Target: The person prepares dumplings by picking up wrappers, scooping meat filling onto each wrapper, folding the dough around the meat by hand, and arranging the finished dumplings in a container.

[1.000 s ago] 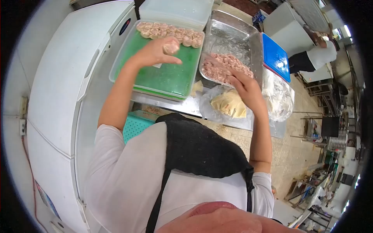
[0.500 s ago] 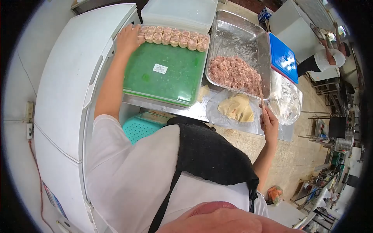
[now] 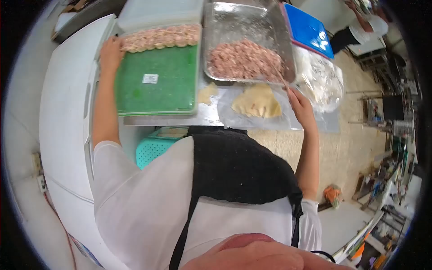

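My left hand [image 3: 111,54] is at the left end of the rows of meat-filled dumplings [image 3: 162,37], its fingers curled around the end dumpling and partly hidden. The dumplings sit along the far side of a green-bottomed plastic tray [image 3: 168,81] with a white label. In my right hand [image 3: 300,106] is a thin wooden stick-like spatula [image 3: 282,80], whose far end rests in the ground meat [image 3: 245,59]. The meat lies in the near part of a metal pan [image 3: 229,22]. Yellow dough wrappers [image 3: 257,101] are on a plastic sheet close to my right hand.
A single wrapper piece [image 3: 207,93] lies between tray and pan. Blue-lidded container [image 3: 308,27] and a clear plastic bag [image 3: 317,78] stand right of the pan. A white fridge [image 3: 67,112] is at left, a turquoise basket [image 3: 153,150] below the table. Another person [image 3: 362,31] stands far right.
The view has turned, so the tray and pan now appear further left and higher. My left hand stays at the row's end, and my right hand still holds the spatula in the meat.
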A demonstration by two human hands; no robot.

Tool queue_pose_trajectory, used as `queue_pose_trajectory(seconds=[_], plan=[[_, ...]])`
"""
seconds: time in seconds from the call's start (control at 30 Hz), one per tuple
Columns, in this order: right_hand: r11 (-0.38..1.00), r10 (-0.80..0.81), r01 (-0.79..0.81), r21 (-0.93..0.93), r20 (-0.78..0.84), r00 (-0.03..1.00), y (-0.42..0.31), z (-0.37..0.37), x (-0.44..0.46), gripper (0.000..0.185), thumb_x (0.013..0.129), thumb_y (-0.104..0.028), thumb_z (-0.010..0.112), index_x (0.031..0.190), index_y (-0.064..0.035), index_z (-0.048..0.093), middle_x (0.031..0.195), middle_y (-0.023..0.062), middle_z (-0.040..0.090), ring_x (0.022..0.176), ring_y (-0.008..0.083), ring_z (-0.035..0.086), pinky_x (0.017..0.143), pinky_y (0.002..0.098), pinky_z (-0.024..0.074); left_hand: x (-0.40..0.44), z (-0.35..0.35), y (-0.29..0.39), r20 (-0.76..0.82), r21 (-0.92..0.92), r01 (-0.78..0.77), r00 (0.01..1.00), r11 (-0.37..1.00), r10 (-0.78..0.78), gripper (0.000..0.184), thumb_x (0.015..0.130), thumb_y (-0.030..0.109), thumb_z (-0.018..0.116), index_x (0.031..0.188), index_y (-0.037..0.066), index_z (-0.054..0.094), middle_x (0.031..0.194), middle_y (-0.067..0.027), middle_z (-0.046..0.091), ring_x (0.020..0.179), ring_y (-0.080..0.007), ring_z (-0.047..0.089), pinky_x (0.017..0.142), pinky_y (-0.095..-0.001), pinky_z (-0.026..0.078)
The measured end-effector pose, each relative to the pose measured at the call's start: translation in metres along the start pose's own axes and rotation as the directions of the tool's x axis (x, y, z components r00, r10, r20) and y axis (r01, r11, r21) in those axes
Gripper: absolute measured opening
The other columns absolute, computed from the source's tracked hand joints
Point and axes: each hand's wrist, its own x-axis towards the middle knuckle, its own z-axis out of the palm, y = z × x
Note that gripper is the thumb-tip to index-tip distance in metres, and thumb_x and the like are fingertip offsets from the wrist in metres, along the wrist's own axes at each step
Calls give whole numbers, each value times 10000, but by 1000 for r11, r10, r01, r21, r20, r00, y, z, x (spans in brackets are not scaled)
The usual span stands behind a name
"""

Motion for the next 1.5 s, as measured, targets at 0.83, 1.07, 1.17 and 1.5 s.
queue_pose_trajectory(seconds=[0.83, 1.07, 1.17, 1.5], plan=[[323, -372, 655, -683, 545, 752, 17, -81, 153, 277, 834, -298, 562, 740, -74, 694, 743, 144, 662, 734, 323, 663, 592, 414, 513, -162, -19, 403, 449, -746, 341, 892, 573, 54, 239, 804, 217, 668, 965, 49, 615, 903, -121, 631, 812, -273, 618, 730, -359, 488], [336, -475, 804, -490, 649, 594, 44, -53, 122, 267, 832, -278, 573, 747, -54, 689, 754, 150, 665, 726, 315, 662, 618, 428, 510, -145, -79, 394, 420, -902, 428, 900, 58, -118, 194, 799, 126, 691, 949, 53, 591, 857, 1, 614, 745, -71, 547, 690, -246, 462], [399, -181, 666, -630, 658, 731, 25, -76, 153, 290, 845, -260, 543, 750, -24, 683, 762, 169, 665, 731, 338, 656, 637, 439, 511, -136, -97, 389, 412, -911, 410, 910, -51, -42, 210, 785, 156, 716, 915, 53, 588, 856, -5, 613, 749, -79, 543, 685, -248, 453], [468, -174, 651, -598, 660, 731, 27, -75, 146, 298, 872, -281, 525, 801, -46, 693, 791, 190, 659, 773, 373, 644, 715, 478, 498, -147, -57, 372, 496, -828, 476, 868, 297, -10, 291, 771, 283, 727, 818, 44, 566, 745, -68, 582, 705, -208, 574, 657, -339, 456]])
